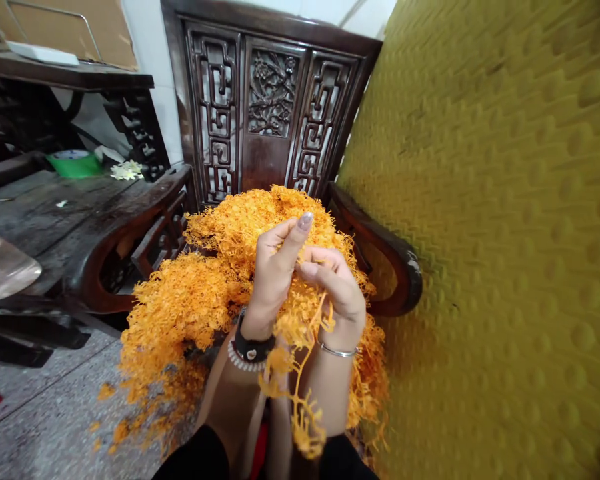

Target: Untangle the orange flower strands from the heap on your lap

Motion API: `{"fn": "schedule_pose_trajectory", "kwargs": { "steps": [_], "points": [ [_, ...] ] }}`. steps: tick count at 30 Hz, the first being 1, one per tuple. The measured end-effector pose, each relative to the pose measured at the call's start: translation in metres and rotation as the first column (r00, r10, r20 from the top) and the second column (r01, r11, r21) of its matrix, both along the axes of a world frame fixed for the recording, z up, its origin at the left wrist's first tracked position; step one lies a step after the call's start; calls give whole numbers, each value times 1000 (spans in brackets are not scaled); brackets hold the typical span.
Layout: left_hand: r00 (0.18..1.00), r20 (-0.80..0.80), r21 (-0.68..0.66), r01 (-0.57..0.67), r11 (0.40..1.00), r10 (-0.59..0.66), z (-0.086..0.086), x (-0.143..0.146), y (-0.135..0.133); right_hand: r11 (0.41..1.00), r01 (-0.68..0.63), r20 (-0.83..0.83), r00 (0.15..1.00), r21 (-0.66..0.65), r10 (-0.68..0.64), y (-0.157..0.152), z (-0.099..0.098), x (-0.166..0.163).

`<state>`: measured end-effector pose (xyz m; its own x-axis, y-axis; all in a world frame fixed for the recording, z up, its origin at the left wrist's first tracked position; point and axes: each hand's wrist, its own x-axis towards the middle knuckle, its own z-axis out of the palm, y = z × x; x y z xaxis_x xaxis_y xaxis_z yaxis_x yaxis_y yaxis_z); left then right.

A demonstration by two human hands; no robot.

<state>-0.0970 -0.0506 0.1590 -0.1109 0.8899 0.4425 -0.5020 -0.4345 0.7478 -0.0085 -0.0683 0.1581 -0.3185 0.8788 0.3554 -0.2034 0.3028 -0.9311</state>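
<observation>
A branching orange sprig (305, 427), curly at its tips, hangs down in front of my forearms. My right hand (343, 290) pinches its upper part between thumb and fingers. Close beside it, my left hand (275, 267) is closed with the thumb pointing up; its fingers meet the same orange strands, though the exact grip is hidden. Behind both hands rises a large tangled heap of orange sprigs (180, 293), piled on a dark wooden chair (265, 157) and spilling over its front.
A yellow textured panel (490, 220) stands close on the right. To the left, a dark wooden table (30, 213) bears a green roll (75, 165) and a pale yellow cluster (127, 170). Loose orange bits (123, 430) lie on the speckled floor (35, 407).
</observation>
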Motion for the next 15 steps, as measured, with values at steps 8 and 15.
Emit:
{"fn": "schedule_pose_trajectory", "kwargs": {
  "steps": [8,15],
  "points": [
    [971,233,-160,-11,987,49,-11,18,17,998,23,14,1000,-54,-22,25,-9,4],
    [946,323,-145,87,986,-36,-7,-20,32,985,167,-217,964,53,-152,-3,-8,17]
  ]
}}
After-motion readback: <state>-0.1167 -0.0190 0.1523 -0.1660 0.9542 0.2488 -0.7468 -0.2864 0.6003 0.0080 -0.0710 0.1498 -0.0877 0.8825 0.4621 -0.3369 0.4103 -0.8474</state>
